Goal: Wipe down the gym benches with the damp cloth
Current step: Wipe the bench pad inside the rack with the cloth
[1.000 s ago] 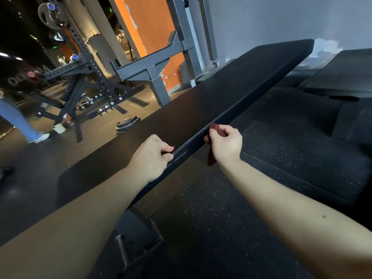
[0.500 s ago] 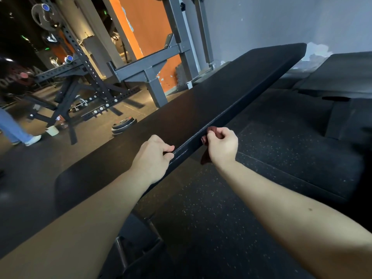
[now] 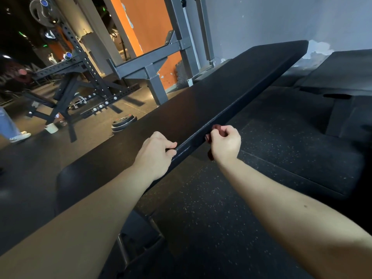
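Stretching away from us is the long black bench (image 3: 201,105), its near side edge under both our hands. Our left hand (image 3: 155,156) grips that edge, fingers curled over the seam. Our right hand (image 3: 225,142) is clenched around the dark red cloth (image 3: 218,128), pressing it against the same edge just beside the left hand; a scrap of it hangs below our fist.

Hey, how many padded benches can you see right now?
2. The long black bench lies under both hands; a second bench sits at the far right by the wall. Others may be hidden in the dark background.
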Available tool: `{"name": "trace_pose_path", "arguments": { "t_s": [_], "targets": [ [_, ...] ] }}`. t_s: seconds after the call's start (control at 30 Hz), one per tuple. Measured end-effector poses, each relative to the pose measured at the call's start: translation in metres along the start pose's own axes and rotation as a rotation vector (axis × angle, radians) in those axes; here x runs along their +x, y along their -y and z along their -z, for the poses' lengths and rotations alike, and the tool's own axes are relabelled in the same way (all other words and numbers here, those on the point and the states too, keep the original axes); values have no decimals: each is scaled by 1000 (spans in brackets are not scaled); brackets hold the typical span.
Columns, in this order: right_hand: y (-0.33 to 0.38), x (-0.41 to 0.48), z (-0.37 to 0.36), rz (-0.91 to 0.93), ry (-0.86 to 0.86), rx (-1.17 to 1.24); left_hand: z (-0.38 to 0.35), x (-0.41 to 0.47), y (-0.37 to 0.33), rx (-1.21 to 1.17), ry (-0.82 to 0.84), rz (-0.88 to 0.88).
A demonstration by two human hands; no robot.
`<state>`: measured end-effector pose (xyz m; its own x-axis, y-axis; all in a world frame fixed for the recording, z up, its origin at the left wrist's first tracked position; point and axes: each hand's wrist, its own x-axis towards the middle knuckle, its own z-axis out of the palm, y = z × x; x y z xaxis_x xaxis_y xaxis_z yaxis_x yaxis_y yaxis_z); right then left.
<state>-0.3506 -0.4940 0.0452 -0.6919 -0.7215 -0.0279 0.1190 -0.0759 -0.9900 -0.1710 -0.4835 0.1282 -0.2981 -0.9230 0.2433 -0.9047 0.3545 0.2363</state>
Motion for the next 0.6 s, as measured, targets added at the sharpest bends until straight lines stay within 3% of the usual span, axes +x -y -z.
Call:
{"name": "trace_pose_path", "arguments": {
  "t_s": [0.17, 0.43, 0.6],
  "targets": [
    [-18, -38, -4, 175, 216, -84, -3, -1, 5, -39, -15, 6],
    [-11, 4, -1, 113, 0, -43, -5, -4, 7, -47, -46, -20],
    [-10, -4, -6, 83, -36, -10, -7, -5, 7, -60, -59, -33]
  ]
}}
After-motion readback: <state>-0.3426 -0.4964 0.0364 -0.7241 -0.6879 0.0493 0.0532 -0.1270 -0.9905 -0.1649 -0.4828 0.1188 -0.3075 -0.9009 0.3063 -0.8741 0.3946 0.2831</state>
